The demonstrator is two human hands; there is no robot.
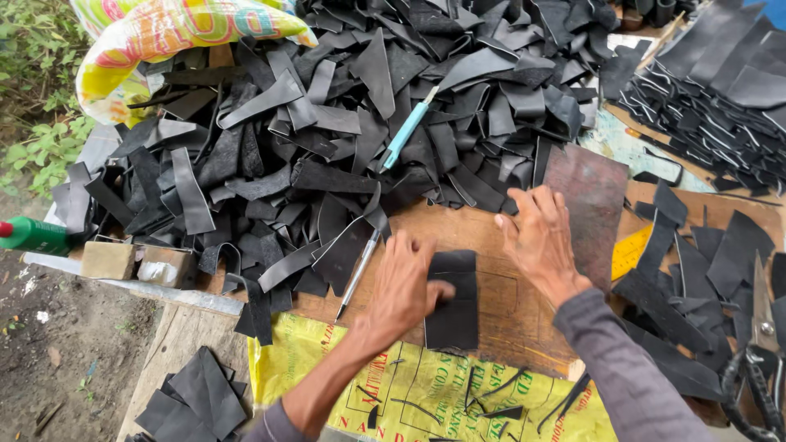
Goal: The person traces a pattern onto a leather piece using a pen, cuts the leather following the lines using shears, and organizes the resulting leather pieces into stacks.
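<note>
A black rectangular piece (453,299), flat and matte, seemingly 2 layers stacked, lies on the brown board (499,303) near the person. The left hand (404,284) presses on its left edge, fingers held together, the thumb reaching onto the piece. The right hand (539,239) rests flat on the board just right of it, fingers slightly spread, not touching it. A heap of black strips (327,123) lies beyond.

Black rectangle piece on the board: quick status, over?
Left hand flat on black piece. Right hand open on wooden board. Scrap heap crowds behind.
</note>
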